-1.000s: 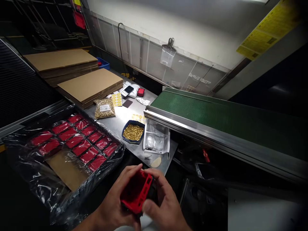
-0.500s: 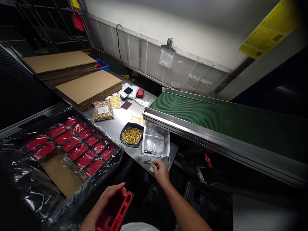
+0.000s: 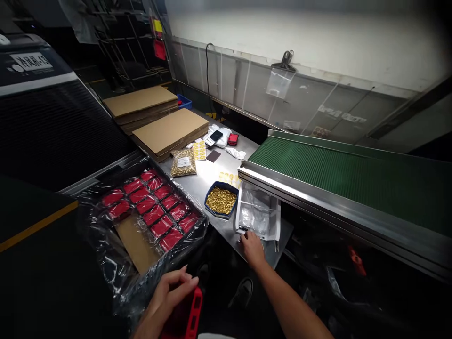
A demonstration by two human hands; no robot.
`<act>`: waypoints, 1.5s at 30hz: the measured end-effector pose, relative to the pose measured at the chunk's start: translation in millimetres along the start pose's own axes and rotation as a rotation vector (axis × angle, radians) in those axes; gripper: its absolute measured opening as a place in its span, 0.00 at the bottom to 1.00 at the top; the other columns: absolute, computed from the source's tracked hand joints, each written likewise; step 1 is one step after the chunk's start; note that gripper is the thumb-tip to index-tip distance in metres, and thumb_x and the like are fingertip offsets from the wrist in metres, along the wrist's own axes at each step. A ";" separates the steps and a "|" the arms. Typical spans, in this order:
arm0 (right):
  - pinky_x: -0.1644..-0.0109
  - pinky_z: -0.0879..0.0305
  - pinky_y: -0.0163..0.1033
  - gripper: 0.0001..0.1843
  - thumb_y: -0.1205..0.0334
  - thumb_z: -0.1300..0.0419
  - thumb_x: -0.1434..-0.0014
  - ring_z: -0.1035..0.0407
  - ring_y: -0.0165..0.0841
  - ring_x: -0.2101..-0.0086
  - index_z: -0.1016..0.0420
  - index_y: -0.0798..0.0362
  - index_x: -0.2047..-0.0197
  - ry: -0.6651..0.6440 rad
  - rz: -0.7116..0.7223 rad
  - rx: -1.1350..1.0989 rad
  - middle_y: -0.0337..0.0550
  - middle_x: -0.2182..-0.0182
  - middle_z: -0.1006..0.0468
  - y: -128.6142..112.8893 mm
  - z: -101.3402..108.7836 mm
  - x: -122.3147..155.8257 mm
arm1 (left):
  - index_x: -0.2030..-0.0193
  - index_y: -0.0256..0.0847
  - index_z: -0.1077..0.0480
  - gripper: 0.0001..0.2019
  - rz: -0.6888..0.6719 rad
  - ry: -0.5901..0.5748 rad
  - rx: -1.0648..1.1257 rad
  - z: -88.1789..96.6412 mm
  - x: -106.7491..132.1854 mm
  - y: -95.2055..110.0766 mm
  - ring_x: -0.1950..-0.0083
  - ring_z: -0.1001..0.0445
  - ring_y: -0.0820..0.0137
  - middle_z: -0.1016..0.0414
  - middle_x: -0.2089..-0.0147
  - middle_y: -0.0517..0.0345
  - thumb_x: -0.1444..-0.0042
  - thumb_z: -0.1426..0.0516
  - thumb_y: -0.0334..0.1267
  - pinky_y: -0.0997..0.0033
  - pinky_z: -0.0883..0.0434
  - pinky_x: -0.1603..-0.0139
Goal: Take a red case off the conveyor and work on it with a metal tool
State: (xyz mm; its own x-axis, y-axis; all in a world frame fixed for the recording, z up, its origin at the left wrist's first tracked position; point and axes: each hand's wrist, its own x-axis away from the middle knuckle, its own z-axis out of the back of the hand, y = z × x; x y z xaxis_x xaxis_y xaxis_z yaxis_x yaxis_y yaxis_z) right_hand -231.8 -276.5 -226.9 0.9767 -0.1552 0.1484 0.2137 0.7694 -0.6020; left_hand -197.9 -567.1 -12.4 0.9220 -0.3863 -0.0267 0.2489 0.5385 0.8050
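Observation:
My left hand (image 3: 169, 294) grips a red plastic housing (image 3: 187, 318) low in the view, near my lap. My right hand (image 3: 252, 247) reaches out to the near edge of the steel table (image 3: 212, 176), its fingers curled down on something small beside a white tray of clear plastic bags (image 3: 257, 216); what they hold is hidden. A blue dish of small brass parts (image 3: 221, 201) sits just left of that hand.
A black crate lined with plastic film (image 3: 141, 221) holds several red housings and a cardboard sheet, left. Stacks of flat cardboard (image 3: 169, 129) lie farther back, with a bag of brass parts (image 3: 182, 163), a phone (image 3: 213, 137) and yellow label sheets. A green conveyor belt (image 3: 339, 172) runs right.
My right hand left the red housing and reached forward to the table edge by the white tray. The left hand dropped lower with the housing. The view shifted so things sit farther right.

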 end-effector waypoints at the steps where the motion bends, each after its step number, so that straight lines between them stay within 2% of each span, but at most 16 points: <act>1: 0.47 0.40 0.51 0.08 0.67 0.46 0.38 0.35 0.47 0.53 0.26 0.54 0.60 0.014 0.001 -0.032 0.54 0.57 0.27 -8.6 4.4 2.8 | 0.42 0.58 0.31 0.19 -0.028 0.023 -0.011 -1.3 -0.3 -0.4 0.36 0.35 0.57 0.34 0.45 0.53 0.39 0.43 0.36 0.59 0.35 0.35; 4: 0.50 0.37 0.46 0.11 0.59 0.50 0.33 0.33 0.42 0.56 0.28 0.53 0.56 0.050 -0.001 -0.172 0.49 0.59 0.26 -44.1 26.0 17.0 | 0.41 0.59 0.34 0.22 -0.110 0.056 0.006 -6.5 -3.6 -2.1 0.35 0.37 0.56 0.36 0.45 0.53 0.40 0.43 0.32 0.56 0.35 0.35; 6: 0.52 0.34 0.41 0.16 0.54 0.54 0.30 0.31 0.37 0.59 0.28 0.51 0.56 0.058 0.002 -0.257 0.45 0.61 0.27 -72.2 48.0 31.5 | 0.40 0.60 0.36 0.25 -0.146 0.063 0.034 -10.2 -7.0 -1.5 0.34 0.39 0.52 0.38 0.44 0.53 0.42 0.41 0.32 0.52 0.35 0.35; 8: 0.55 0.33 0.38 0.19 0.51 0.57 0.29 0.31 0.34 0.61 0.27 0.49 0.57 0.053 -0.007 -0.360 0.42 0.62 0.27 -100.4 74.4 48.3 | 0.39 0.61 0.38 0.25 -0.158 0.079 0.057 -13.8 -11.3 1.1 0.32 0.42 0.53 0.40 0.43 0.53 0.39 0.43 0.31 0.52 0.38 0.33; 9: 0.58 0.33 0.37 0.19 0.49 0.55 0.30 0.31 0.33 0.63 0.27 0.48 0.55 0.054 -0.028 -0.454 0.42 0.63 0.27 -113.8 88.1 56.7 | 0.39 0.61 0.38 0.23 -0.169 0.088 0.069 -15.5 -13.7 2.8 0.31 0.43 0.55 0.41 0.43 0.54 0.38 0.46 0.31 0.52 0.41 0.31; 11: 0.63 0.33 0.35 0.18 0.45 0.45 0.35 0.32 0.32 0.66 0.28 0.48 0.50 0.082 -0.100 -0.730 0.41 0.64 0.27 -138.5 114.7 71.9 | 0.40 0.62 0.38 0.23 -0.204 0.109 0.095 -18.0 -19.5 6.6 0.32 0.43 0.58 0.41 0.43 0.56 0.36 0.49 0.29 0.53 0.44 0.29; 14: 0.72 0.37 0.31 0.25 0.47 0.29 0.50 0.36 0.27 0.74 0.27 0.52 0.55 0.170 -0.150 -1.048 0.38 0.73 0.30 -169.1 148.7 88.9 | 0.39 0.62 0.37 0.24 -0.276 0.093 0.163 -19.6 -29.5 12.5 0.33 0.41 0.56 0.39 0.43 0.56 0.38 0.47 0.31 0.52 0.42 0.30; 17: 0.75 0.39 0.30 0.22 0.48 0.27 0.53 0.38 0.25 0.77 0.24 0.54 0.62 0.209 -0.150 -1.123 0.38 0.76 0.30 -192.6 174.5 101.5 | 0.38 0.59 0.37 0.25 -0.344 0.059 0.234 -19.0 -39.0 20.5 0.34 0.40 0.54 0.39 0.42 0.54 0.40 0.44 0.35 0.51 0.40 0.31; 20: 0.70 0.31 0.34 0.23 0.49 0.24 0.57 0.31 0.29 0.74 0.23 0.52 0.63 0.269 -0.166 -1.125 0.42 0.72 0.24 -209.1 192.2 112.6 | 0.39 0.57 0.36 0.23 -0.414 0.046 0.254 -17.2 -45.8 30.5 0.34 0.41 0.55 0.40 0.43 0.53 0.40 0.47 0.32 0.51 0.42 0.30; 23: 0.68 0.26 0.39 0.24 0.47 0.24 0.58 0.27 0.35 0.73 0.23 0.52 0.64 0.286 -0.163 -1.109 0.47 0.69 0.20 -218.1 201.6 120.9 | 0.40 0.56 0.36 0.23 -0.436 0.023 0.280 -15.2 -50.0 39.0 0.33 0.42 0.56 0.41 0.43 0.54 0.40 0.47 0.31 0.52 0.43 0.30; 26: 0.68 0.26 0.39 0.23 0.47 0.25 0.58 0.26 0.36 0.73 0.23 0.52 0.65 0.318 -0.173 -1.097 0.48 0.69 0.19 -221.8 203.6 124.7 | 0.41 0.57 0.34 0.22 -0.412 0.012 0.295 -12.8 -53.2 44.2 0.32 0.41 0.57 0.39 0.44 0.55 0.40 0.47 0.30 0.51 0.43 0.30; 30: 0.69 0.29 0.35 0.22 0.45 0.25 0.57 0.26 0.33 0.73 0.23 0.51 0.66 0.372 -0.189 -1.106 0.46 0.71 0.19 -224.3 202.1 125.1 | 0.41 0.54 0.33 0.22 -0.455 -0.019 0.301 -9.0 -57.3 48.6 0.34 0.40 0.52 0.38 0.44 0.52 0.43 0.40 0.38 0.47 0.43 0.30; 37: 0.67 0.29 0.36 0.22 0.45 0.25 0.57 0.26 0.34 0.73 0.23 0.51 0.67 0.381 -0.225 -1.095 0.45 0.72 0.19 -224.7 203.3 123.9 | 0.39 0.49 0.33 0.33 -0.493 -0.082 0.337 -2.7 -62.9 52.7 0.37 0.37 0.48 0.38 0.44 0.48 0.51 0.33 0.52 0.46 0.43 0.31; 45: 0.69 0.29 0.37 0.22 0.46 0.24 0.58 0.26 0.34 0.74 0.23 0.51 0.68 0.385 -0.246 -1.105 0.45 0.73 0.19 -220.3 202.4 125.9 | 0.39 0.51 0.34 0.34 -0.488 -0.098 0.321 -7.8 -62.3 49.6 0.36 0.38 0.47 0.39 0.43 0.49 0.53 0.33 0.54 0.45 0.41 0.32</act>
State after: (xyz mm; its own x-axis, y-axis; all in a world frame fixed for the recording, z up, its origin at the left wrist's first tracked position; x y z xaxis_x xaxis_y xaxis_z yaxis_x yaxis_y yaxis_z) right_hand -160.1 -340.1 83.2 0.8085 -0.5446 0.2231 0.1138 -0.2273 -0.9672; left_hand -240.7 -510.5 24.6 0.6879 -0.6082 -0.3961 0.5209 0.0336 0.8530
